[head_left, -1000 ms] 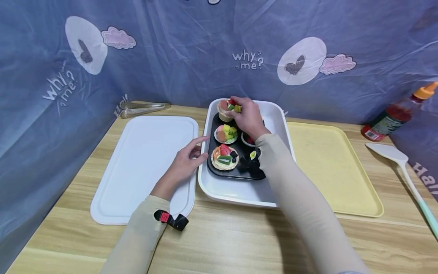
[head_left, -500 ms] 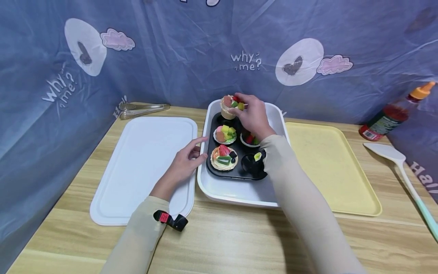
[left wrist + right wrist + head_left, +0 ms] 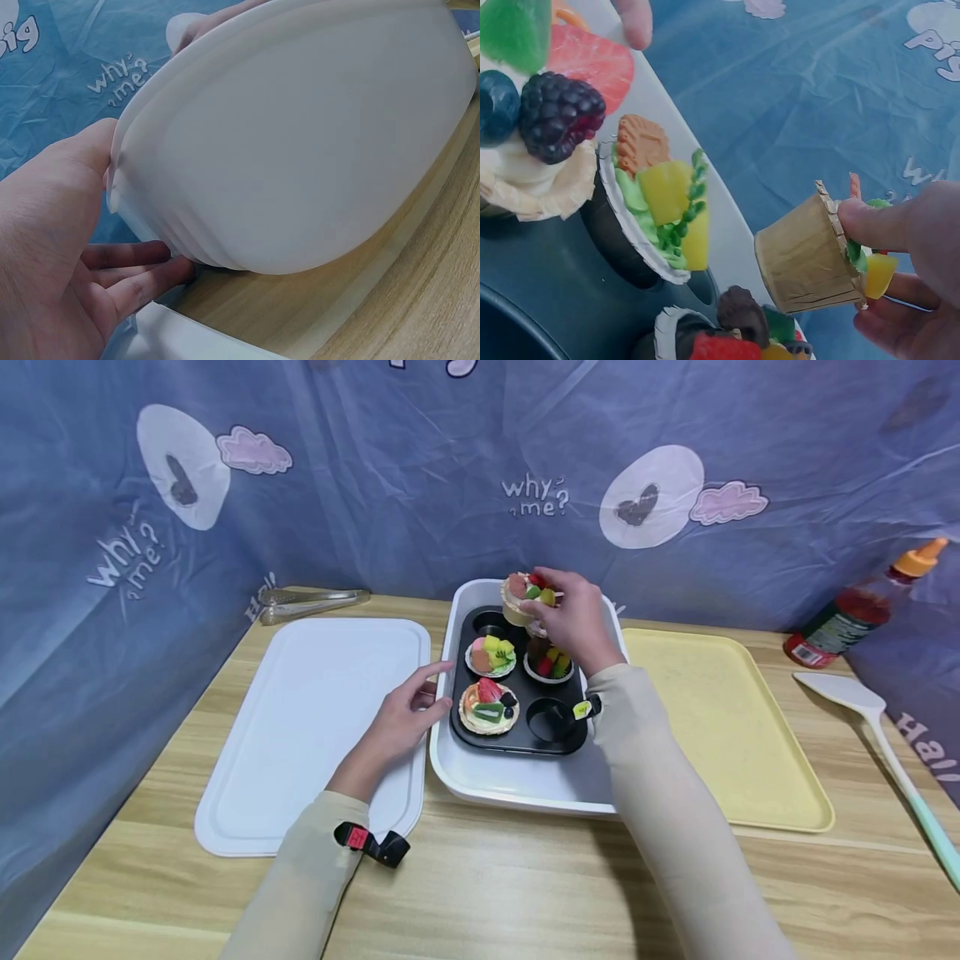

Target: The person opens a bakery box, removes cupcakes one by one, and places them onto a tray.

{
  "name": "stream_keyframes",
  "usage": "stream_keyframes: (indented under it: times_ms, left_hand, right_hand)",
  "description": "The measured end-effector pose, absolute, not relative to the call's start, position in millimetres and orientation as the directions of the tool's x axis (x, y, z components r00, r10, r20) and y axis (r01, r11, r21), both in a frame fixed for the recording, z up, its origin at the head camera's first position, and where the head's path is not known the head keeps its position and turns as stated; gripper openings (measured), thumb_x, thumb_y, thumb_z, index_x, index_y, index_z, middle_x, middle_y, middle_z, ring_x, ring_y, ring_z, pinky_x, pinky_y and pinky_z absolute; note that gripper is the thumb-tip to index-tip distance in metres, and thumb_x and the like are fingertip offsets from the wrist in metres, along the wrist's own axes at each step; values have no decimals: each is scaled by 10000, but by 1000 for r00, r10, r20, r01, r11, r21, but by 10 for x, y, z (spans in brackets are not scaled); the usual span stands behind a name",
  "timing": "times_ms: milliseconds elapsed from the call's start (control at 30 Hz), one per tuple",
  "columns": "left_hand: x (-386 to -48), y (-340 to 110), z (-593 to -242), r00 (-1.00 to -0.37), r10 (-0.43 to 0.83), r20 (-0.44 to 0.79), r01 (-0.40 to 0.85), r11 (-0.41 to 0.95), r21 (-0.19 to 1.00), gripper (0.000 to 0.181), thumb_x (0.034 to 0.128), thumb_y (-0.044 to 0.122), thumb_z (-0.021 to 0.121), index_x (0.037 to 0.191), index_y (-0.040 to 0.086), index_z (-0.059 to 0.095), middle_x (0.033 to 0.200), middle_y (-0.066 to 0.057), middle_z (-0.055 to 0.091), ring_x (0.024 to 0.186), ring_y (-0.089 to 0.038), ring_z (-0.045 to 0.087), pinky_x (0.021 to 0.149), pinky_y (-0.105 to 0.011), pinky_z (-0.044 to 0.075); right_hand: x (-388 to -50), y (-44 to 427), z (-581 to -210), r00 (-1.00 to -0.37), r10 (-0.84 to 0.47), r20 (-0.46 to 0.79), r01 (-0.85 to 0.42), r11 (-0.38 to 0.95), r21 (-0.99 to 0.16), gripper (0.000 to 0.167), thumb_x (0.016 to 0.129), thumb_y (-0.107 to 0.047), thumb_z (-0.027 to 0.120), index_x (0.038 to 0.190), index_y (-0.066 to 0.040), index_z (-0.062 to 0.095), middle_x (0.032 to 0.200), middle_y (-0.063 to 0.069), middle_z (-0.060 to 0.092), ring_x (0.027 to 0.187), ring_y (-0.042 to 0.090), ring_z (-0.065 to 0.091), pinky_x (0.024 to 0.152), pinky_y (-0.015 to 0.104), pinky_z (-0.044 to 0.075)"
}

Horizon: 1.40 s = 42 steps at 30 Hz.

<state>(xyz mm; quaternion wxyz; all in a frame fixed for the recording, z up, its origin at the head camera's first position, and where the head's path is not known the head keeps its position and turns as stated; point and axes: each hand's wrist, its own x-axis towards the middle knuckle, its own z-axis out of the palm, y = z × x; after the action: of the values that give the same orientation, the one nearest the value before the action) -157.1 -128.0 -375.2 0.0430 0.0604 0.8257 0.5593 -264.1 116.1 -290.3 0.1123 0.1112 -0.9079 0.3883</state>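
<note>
My right hand (image 3: pixel 577 614) pinches a fruit cupcake (image 3: pixel 525 597) by its top edge above the far end of a black muffin tin (image 3: pixel 517 739). In the right wrist view the cupcake's brown paper cup (image 3: pixel 802 259) is tilted, fruit side toward the palm. My left hand (image 3: pixel 401 714) holds the left rim of the white basin (image 3: pixel 510 781), thumb at the rim and fingers against the wall below. Inside the tin sit a strawberry tart (image 3: pixel 489 706), a pineapple-topped cupcake (image 3: pixel 491 655) and a dark cupcake (image 3: pixel 549 662). Another, behind the right hand, is mostly hidden.
A white tray (image 3: pixel 315 727) lies left of the basin, and a yellow tray (image 3: pixel 727 727) lies right. Metal tongs (image 3: pixel 311 603) rest at the back left. At the right stand a sauce bottle (image 3: pixel 851 614) and a long white spoon (image 3: pixel 847 693). A blue curtain hangs behind.
My right hand has raised the fruit cupcake and carried it rightward, uncovering the far-left cup of the tin. My left hand has stayed at the basin's rim.
</note>
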Motion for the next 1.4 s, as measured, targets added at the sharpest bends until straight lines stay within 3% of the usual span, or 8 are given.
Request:
stream_keyframes:
  times_ms: [267,1400]
  left_hand:
    - [-1570,-1281,-3753,-989,146,1,56,370,927,531,962,208,619,1466,332,505,1240,-140,611,1078,-264,626,1003,-430,461]
    - [-1567,-1237,-3763,-993,122,8,54,383,922,524,968,178,597,1471,292,502,1194,-158,609,1041,-249,607,955,-376,458]
  right_hand:
    - [-2587,1252,-2875,-947,-101,304,-289,680,-674,555,894,-175,771,1406,-61,591,1379,166,623,1263,316,591,1027,456,507]
    - [-2290,1445,-2896,-912,-95,400,-353,680,-643,561,868,-141,795,1384,-34,605,1351,201,625,1257,339,587,992,493,512]
